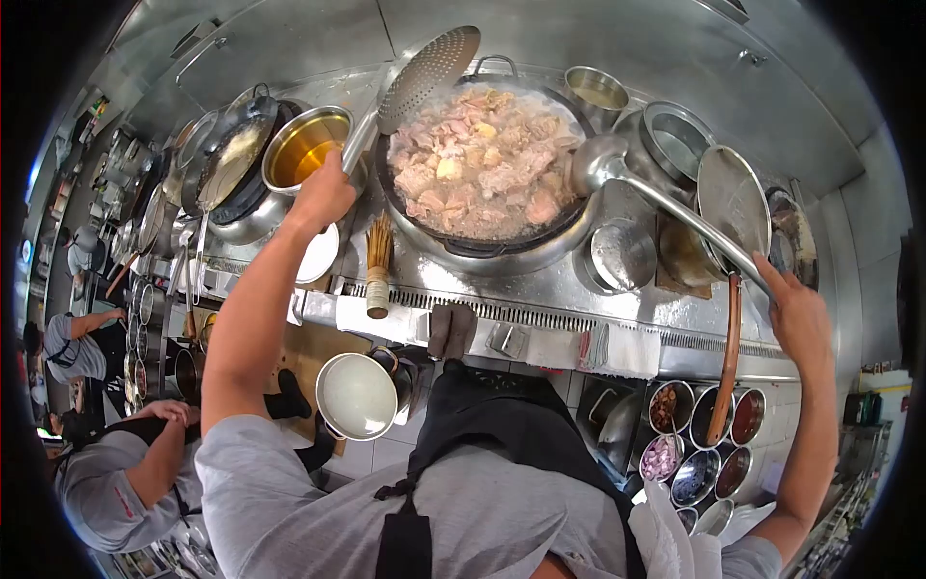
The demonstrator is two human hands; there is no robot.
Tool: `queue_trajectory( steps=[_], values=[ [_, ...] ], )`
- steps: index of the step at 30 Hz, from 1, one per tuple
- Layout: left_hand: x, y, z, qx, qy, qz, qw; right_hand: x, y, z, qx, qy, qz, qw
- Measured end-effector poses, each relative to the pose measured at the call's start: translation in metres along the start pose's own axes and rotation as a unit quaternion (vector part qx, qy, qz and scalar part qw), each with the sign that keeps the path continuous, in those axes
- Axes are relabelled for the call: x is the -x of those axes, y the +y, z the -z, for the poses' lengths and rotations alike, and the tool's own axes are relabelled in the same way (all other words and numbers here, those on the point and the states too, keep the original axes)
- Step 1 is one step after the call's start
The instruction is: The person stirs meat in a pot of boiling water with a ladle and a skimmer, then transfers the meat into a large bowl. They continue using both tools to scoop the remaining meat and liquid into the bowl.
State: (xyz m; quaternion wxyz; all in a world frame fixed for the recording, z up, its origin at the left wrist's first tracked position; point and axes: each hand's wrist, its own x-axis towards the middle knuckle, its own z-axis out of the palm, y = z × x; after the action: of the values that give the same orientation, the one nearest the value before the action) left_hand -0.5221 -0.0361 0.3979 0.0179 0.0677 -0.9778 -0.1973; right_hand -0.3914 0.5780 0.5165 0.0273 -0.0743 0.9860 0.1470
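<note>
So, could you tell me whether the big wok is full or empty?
Full: the wok is filled nearly to its rim with pale meat pieces in liquid.

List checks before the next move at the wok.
1. Left hand grips skimmer handle: ok.
2. Right hand grips ladle handle: ok.
3. Ladle bowl at wok rim: ok.
4. Skimmer head raised above meat: ok.
5. Liquid level under meat: cannot tell.
6. Room between left hand and pot of amber liquid: not ok, looks tight.
</note>
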Motion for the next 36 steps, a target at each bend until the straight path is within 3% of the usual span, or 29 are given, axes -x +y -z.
queue_trajectory(
  steps=[3,7,11,20,27,31,32,36],
  values=[
    [0.007,0.011,0.003,0.085,-0.077,0.034,0.993,-0.009,0.006,-0.008,-0.002,0.03,0.051,0.998],
    [-0.016,-0.01,-0.004,0.254,-0.2,0.116,0.939,-0.026,0.009,-0.033,-0.042,0.02,0.083,0.995],
    [0.001,-0.002,-0.02,0.36,-0.239,0.169,0.886,-0.04,0.0,-0.06,-0.059,-0.025,0.073,0.995],
    [0.033,0.021,-0.045,0.471,-0.22,0.175,0.836,-0.085,-0.042,-0.111,-0.164,-0.016,0.115,0.98],
    [0.059,0.029,-0.037,0.491,-0.19,0.172,0.833,-0.105,-0.093,-0.144,-0.234,-0.039,0.107,0.966],
    [0.074,0.039,-0.031,0.535,-0.125,0.183,0.815,-0.093,-0.113,-0.142,-0.345,-0.056,0.088,0.933],
    [0.075,0.032,-0.034,0.544,-0.119,0.189,0.808,-0.088,-0.114,-0.154,-0.384,-0.027,0.092,0.918],
    [0.086,0.025,-0.04,0.605,-0.118,0.213,0.758,-0.061,-0.121,-0.159,-0.475,-0.061,0.039,0.877]
  ],
)
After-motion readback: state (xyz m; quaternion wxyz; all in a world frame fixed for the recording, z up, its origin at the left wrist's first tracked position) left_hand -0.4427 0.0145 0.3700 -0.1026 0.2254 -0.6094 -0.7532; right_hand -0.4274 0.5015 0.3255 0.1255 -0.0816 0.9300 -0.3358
